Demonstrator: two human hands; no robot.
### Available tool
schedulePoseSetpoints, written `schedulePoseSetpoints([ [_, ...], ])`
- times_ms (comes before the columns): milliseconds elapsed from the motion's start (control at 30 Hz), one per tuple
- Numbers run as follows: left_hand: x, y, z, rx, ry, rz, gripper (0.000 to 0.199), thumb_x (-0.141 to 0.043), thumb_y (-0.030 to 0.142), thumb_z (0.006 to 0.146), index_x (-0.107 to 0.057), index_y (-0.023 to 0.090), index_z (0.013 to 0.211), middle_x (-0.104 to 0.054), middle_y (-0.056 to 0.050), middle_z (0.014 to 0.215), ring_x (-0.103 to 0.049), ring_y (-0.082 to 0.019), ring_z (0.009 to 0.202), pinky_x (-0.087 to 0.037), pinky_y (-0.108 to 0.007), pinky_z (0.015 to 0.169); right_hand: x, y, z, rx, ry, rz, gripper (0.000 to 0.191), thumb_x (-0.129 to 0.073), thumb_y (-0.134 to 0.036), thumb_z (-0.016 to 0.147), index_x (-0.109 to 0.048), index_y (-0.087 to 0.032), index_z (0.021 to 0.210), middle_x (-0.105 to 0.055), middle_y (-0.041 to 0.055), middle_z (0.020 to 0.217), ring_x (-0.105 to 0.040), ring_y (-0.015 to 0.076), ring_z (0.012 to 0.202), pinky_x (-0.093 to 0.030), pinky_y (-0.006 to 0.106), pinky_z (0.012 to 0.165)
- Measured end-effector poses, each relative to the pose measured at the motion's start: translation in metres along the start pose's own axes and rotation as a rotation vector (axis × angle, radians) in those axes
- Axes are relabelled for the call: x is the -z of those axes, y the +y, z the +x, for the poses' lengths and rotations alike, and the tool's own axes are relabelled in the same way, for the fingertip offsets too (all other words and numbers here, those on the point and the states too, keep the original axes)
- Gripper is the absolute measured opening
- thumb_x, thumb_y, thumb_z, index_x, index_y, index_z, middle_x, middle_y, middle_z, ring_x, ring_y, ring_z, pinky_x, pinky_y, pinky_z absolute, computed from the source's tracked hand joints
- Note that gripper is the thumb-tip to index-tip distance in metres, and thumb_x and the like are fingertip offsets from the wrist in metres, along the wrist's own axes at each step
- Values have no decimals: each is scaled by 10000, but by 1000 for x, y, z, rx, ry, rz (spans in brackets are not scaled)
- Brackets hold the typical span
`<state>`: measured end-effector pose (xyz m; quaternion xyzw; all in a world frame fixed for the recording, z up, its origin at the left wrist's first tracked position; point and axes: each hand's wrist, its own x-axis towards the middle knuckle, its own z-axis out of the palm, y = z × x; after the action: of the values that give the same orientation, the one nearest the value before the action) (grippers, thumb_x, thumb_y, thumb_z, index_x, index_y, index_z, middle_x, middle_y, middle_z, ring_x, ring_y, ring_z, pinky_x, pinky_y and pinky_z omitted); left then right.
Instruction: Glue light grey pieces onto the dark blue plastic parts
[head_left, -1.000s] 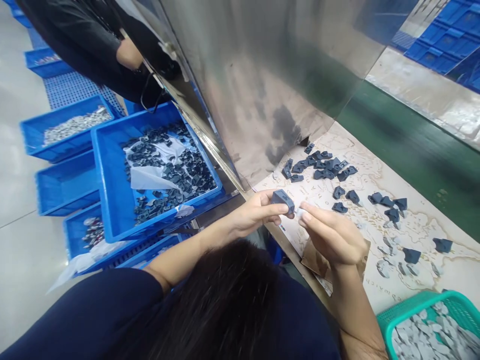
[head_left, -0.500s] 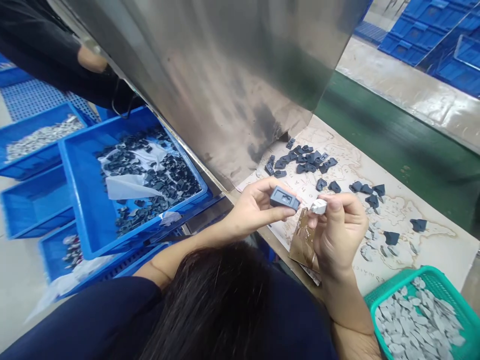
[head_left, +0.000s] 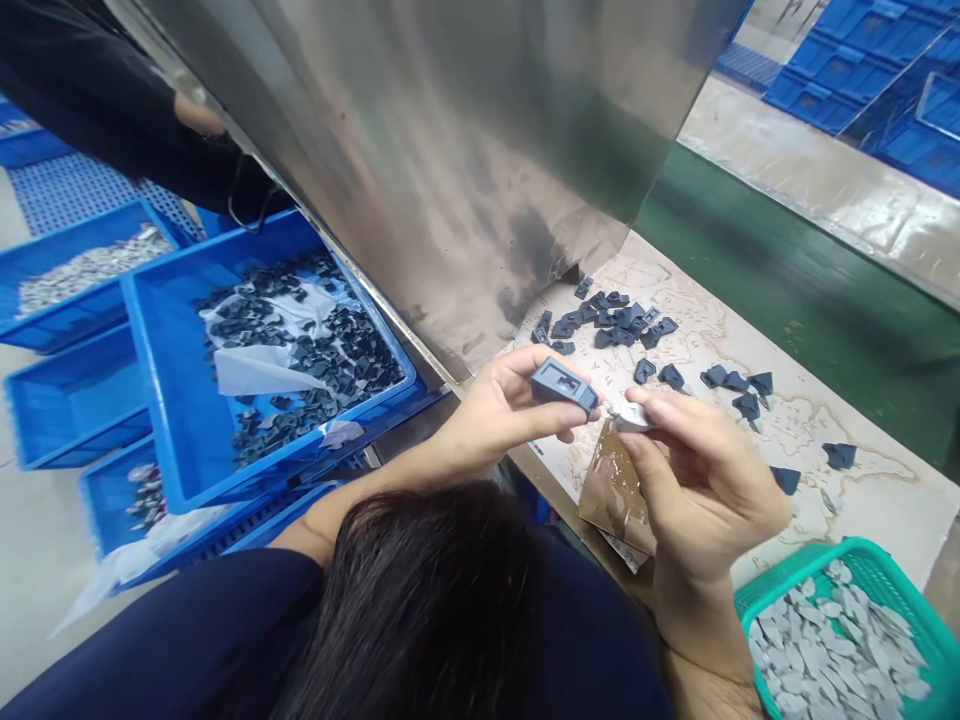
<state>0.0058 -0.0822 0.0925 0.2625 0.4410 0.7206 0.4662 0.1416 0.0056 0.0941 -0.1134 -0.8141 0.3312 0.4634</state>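
Observation:
Between the thumb and fingers of my left hand (head_left: 495,410) is a dark grey plastic housing (head_left: 564,388), its recessed side turned up. My right hand (head_left: 697,480) pinches a small light grey plastic piece (head_left: 630,415) just to the right of the housing, with a narrow gap between the two. Under my right hand lies a brown board (head_left: 611,490) with a wet, shiny surface. Several similar dark grey parts (head_left: 619,320) are heaped on the worktable (head_left: 862,530) beyond my hands, and others are scattered to the right.
A green basket (head_left: 881,570) of light grey pieces stands at the lower right. To the left, a large blue bin (head_left: 161,390) holds dark parts, with more blue bins around it. A metal sheet (head_left: 420,150) rises behind the table. Another person's dark sleeve (head_left: 97,110) shows at upper left.
My right hand has rolled over, turning the light grey piece, with its back now more upward. My left hand has tilted the housing so its recessed face shows more.

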Motion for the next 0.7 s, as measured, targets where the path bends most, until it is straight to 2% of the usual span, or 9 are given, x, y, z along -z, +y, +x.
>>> schedulePoseSetpoints([
  [133,0,0,0,12,-31,20,370,-823,400,590,-606,161,771,-669,22,674,-598,-85,575,-482,-175,515,4,-6,3,182,3,-124,370,-691,-40,770,-656,-250,1074,-719,24,978,-696,193,865,-613,333,755],
  [267,0,-1,1,-14,-41,36,382,-818,419,594,-597,157,762,-628,46,618,-565,-65,518,-490,-175,514,3,-7,3,190,-15,-135,355,-701,-33,760,-662,-221,1059,-719,25,990,-696,175,852,-608,295,745],
  [500,2,-3,1,-84,-18,109,376,-801,440,620,-598,155,759,-635,36,640,-562,-64,508,-489,-175,499,3,-8,3,228,-49,-219,289,-671,-35,790,-663,-208,1022,-719,36,955,-690,159,828,-588,265,720],
  [633,6,0,0,-129,22,239,354,-810,409,617,-614,147,751,-661,10,688,-622,-97,604,-525,-202,581,8,-11,2,260,-146,-292,261,-644,-28,809,-648,-180,1021,-708,56,895,-675,159,794,-563,262,684],
  [700,7,2,-1,-143,3,308,321,-816,368,619,-625,146,754,-675,-1,719,-648,-114,666,-540,-222,646,11,-11,2,256,-213,-309,237,-623,-22,822,-640,-163,1012,-697,62,873,-661,156,778,-546,262,674],
])
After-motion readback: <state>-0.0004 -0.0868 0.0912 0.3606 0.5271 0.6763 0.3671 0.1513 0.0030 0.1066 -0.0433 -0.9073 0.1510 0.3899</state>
